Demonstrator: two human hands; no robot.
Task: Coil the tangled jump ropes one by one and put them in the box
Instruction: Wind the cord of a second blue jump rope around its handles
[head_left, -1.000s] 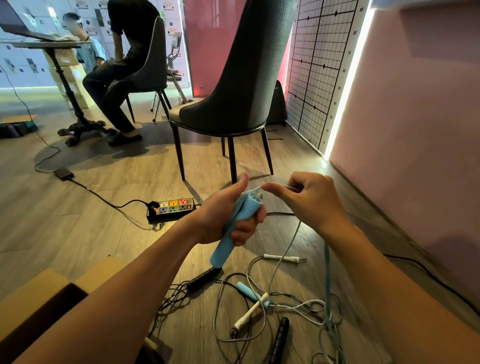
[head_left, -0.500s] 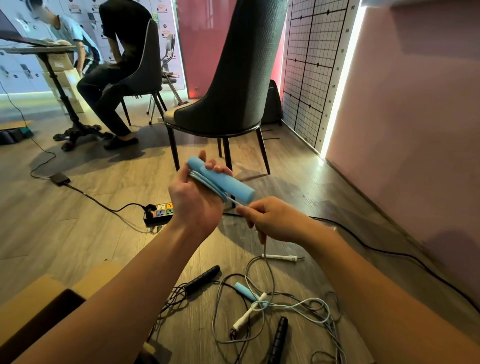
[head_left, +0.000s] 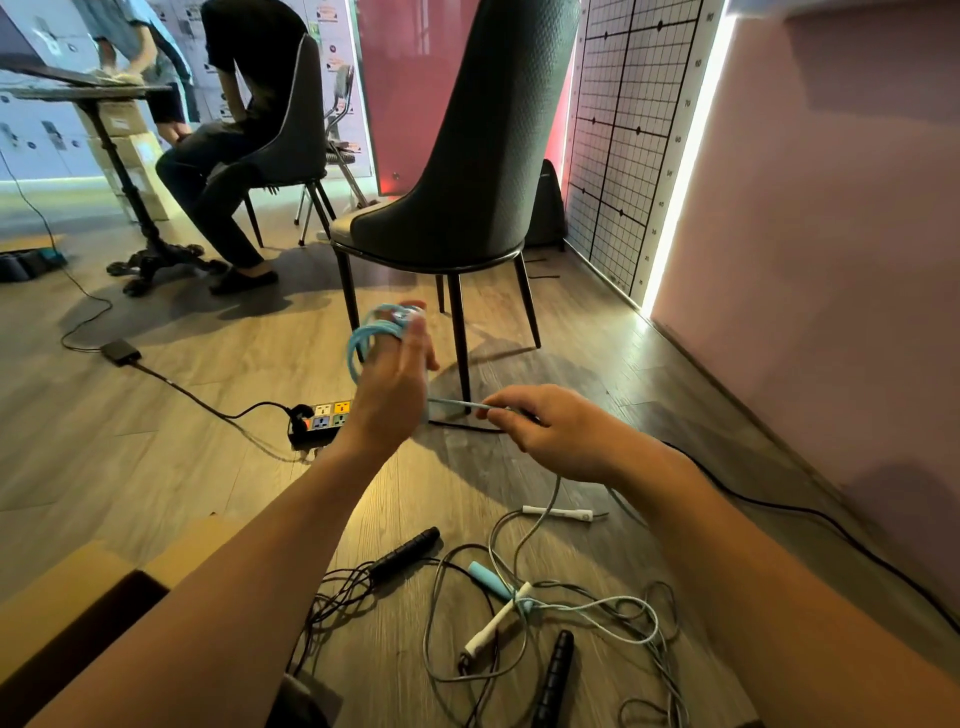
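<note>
Chair (head_left: 457, 171), power strip (head_left: 326, 421) behind blue rope (head_left: 370, 332)

Left forearm (head_left: 270, 561), right forearm (head_left: 753, 566), seemingly bare

one wide-angle view, taken from the person's head and facing forward and down along both forearms. the left hand (head_left: 389, 384) and right hand (head_left: 550, 431) sit near the middle of the frame, close to the lens, with the blue rope (head_left: 457, 404) stretched between them. the tangle of jump ropes (head_left: 488, 579) lies low in the frame, almost under the camera, and the box (head_left: 62, 587) is cut by the bottom-left corner. farther off, a chair (head_left: 467, 156) stands ahead and a pink wall (head_left: 805, 260) runs along the right (upright lines lean outward toward the borders).
</note>
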